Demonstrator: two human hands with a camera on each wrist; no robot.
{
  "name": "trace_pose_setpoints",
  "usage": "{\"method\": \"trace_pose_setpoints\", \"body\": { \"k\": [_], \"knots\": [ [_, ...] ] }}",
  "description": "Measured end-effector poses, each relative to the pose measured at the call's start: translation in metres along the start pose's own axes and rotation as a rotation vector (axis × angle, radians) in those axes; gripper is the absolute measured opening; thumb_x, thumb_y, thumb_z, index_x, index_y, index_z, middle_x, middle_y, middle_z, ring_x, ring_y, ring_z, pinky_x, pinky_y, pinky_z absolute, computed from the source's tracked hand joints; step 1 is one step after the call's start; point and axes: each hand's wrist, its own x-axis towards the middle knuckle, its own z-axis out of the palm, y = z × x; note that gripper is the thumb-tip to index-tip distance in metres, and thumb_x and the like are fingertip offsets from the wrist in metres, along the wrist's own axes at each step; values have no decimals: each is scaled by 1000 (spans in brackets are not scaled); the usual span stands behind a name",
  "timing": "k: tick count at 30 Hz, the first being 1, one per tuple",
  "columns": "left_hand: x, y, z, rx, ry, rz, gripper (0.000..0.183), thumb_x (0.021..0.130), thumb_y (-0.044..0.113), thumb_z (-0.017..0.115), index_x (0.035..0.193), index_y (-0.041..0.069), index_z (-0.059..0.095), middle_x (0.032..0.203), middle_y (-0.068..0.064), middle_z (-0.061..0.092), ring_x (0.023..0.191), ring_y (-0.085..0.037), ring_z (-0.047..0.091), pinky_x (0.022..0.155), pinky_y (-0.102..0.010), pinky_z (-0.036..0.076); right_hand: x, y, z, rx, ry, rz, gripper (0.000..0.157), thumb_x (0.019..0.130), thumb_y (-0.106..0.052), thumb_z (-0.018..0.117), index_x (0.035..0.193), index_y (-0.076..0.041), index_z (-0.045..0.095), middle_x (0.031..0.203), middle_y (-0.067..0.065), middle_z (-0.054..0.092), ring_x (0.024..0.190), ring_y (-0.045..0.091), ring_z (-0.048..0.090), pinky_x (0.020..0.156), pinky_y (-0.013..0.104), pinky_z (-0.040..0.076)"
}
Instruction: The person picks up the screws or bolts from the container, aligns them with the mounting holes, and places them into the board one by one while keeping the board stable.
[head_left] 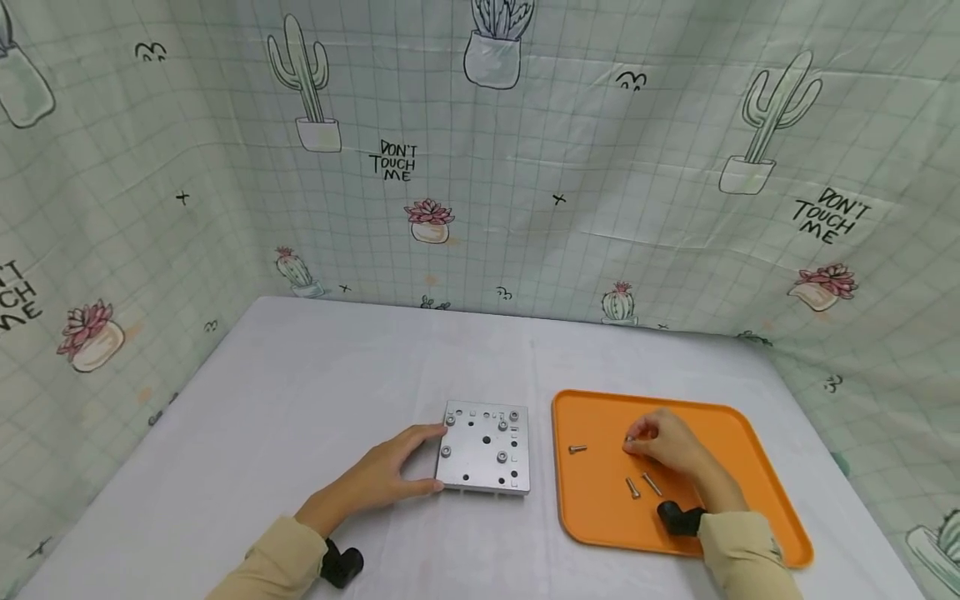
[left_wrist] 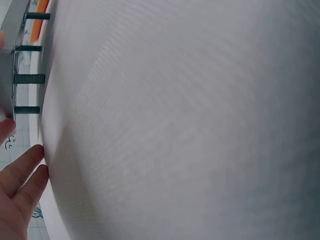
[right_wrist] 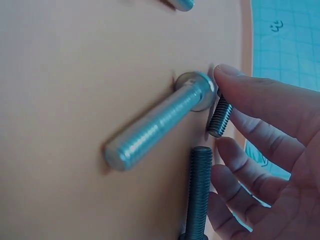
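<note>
Left hand (head_left: 388,472) resting spread against plate (head_left: 476,461); right hand (head_left: 669,442), right of plate, pinching screw (right_wrist: 220,119): probably light, rigid; hold by head.

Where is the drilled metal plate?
In the head view, the drilled metal plate sits left of the orange tray, its left edge touching the left hand.
</note>
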Motion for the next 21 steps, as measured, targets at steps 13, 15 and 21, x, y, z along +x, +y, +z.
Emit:
{"method": "trace_pose_setpoints", "body": {
  "k": [13, 15, 21],
  "knots": [
    [-1, -1, 0, -3, -5, 5, 69, 79, 44, 70, 138, 23, 42, 144, 1, 43, 136, -24, 36, 109, -48, 33, -6, -8, -2, 72, -2, 110, 21, 84, -21, 69, 89, -2, 61, 79, 6, 53, 64, 16, 49, 55, 24, 43],
    [-1, -1, 0, -5, -4, 4, 69, 79, 44, 70, 138, 23, 42, 144, 1, 43, 136, -24, 36, 109, -47, 33, -7, -7, -3, 72, 2, 117, 24, 85, -23, 68, 91, -1, 60, 82, 7, 54, 66, 16, 50, 57, 26, 44],
    [-1, -1, 0, -5, -4, 4, 69, 79, 45, 70, 138, 23, 42, 144, 1, 42, 136, -24, 36, 109, -47, 33, -10, -13, -3, 45, 33, 115, 27, 87, -27, 65, 95, -1, 59, 99, 15, 53, 77, 19, 48, 62, 27, 44]
  ]
}}
